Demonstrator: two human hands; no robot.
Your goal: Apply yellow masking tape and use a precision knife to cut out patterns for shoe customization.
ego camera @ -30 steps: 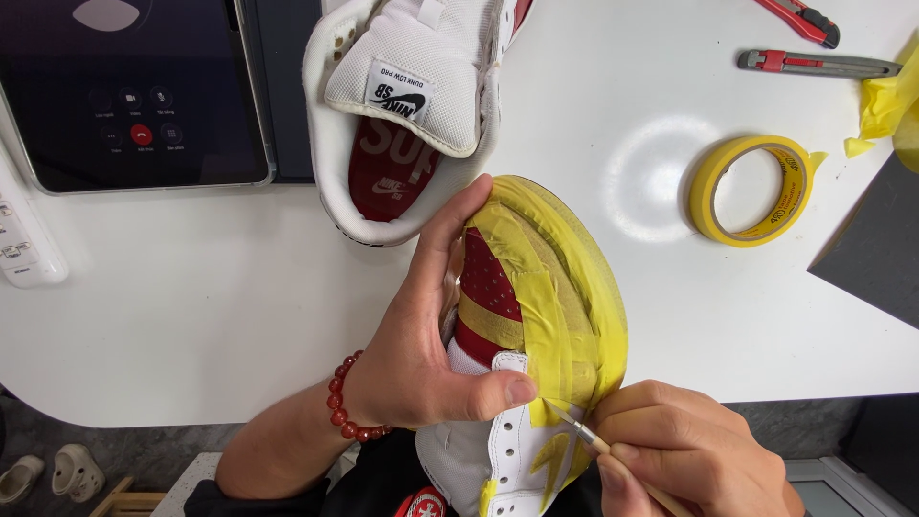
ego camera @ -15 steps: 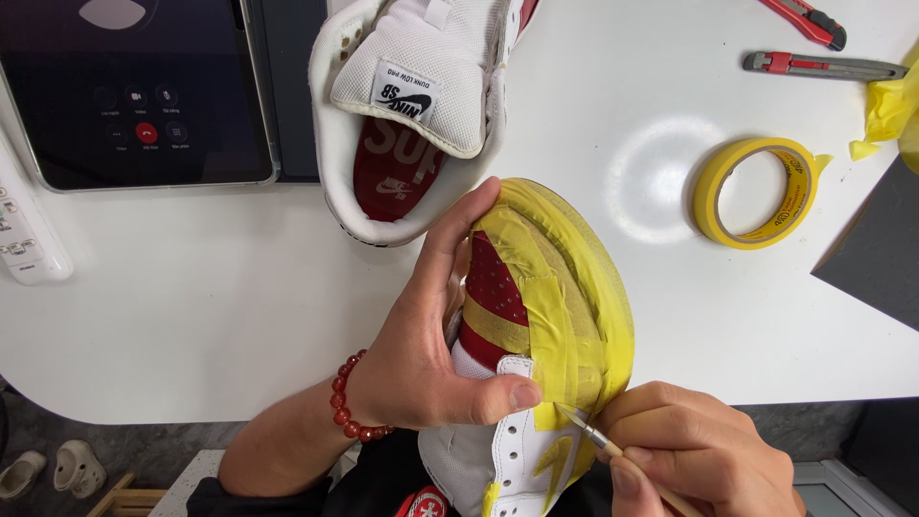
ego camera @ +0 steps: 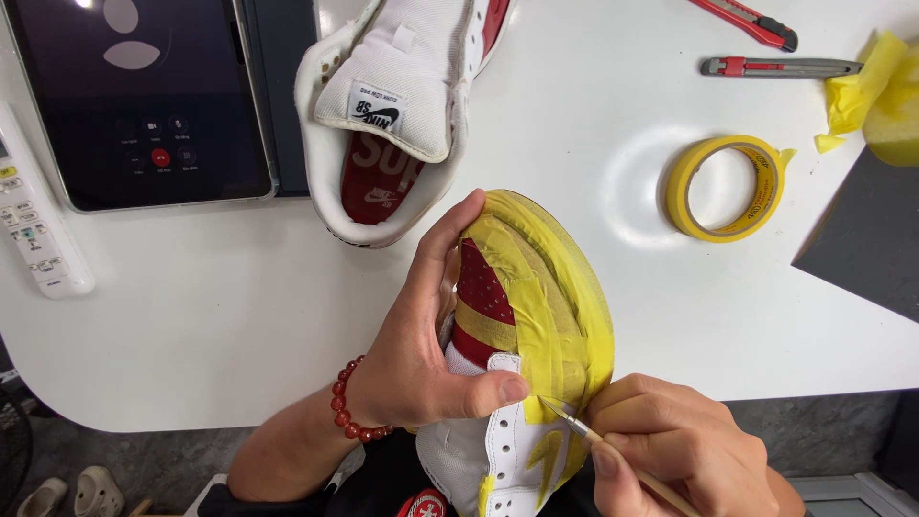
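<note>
Left hand [ego camera: 421, 354] is curled partway round the taped shoe [ego camera: 522, 325], fingers wrapped over its near side and reaching toward the toe, thumb pressed flat on the white leather panel just beside the edge of the yellow masking tape. The shoe is held on its side above the near edge of the white table [ego camera: 220, 316], sole rim and toe fully covered in yellow tape, red upper showing between strips.

Right hand [ego camera: 684, 455] is closed in a pen-style grip on a thin craft knife [ego camera: 598, 442] with a pale wooden handle. The blade tip touches the shoe at the tape edge, just beside the left thumb.

Relative to the taped shoe: a second shoe [ego camera: 397, 115], white with red insole, lies just beyond it, opening upward. A roll of yellow tape [ego camera: 725, 188] lies to its right, apart. Two utility knives, one red [ego camera: 747, 21] and one grey [ego camera: 780, 67], lie further beyond the roll. Crumpled tape scraps [ego camera: 876, 91] sit at far right. A dark tablet [ego camera: 144, 105] and a white remote control [ego camera: 38, 230] lie well to its left
</note>
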